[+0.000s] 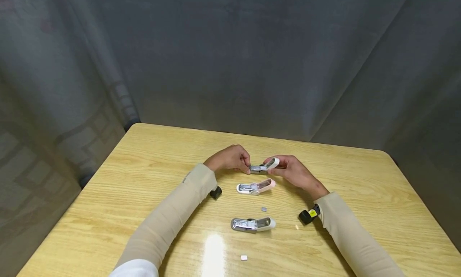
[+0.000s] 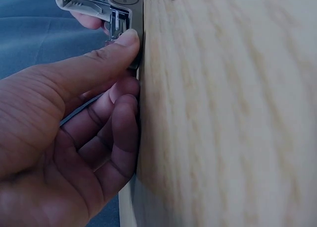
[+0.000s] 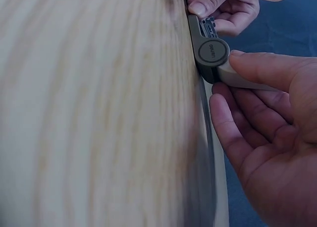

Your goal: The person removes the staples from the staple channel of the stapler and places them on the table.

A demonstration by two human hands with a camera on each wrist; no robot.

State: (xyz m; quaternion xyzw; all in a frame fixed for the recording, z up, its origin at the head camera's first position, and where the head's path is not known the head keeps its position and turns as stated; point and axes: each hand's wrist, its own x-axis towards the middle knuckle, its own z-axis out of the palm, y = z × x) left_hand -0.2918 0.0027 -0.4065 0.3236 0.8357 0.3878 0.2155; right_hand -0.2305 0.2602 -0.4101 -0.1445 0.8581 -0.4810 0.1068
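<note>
At the far middle of the table, a grey and white stapler (image 1: 258,170) lies with its top arm swung up, so its metal inside shows. My left hand (image 1: 232,159) pinches the front end of its base; in the left wrist view the thumb presses on top of the metal channel. On the other side, my right hand (image 1: 293,173) holds the raised white arm (image 3: 245,78) near the round hinge (image 3: 214,51), thumb against it and fingers behind. What lies under the left thumb is hidden.
Nearer me sit an opened pink and white stapler (image 1: 246,188) and an opened grey and white one (image 1: 243,224). Two small flat pieces, one grey (image 1: 264,209) and one whitish (image 1: 244,257), lie on the wooden table (image 1: 126,189). Dark curtains (image 1: 230,69) hang behind.
</note>
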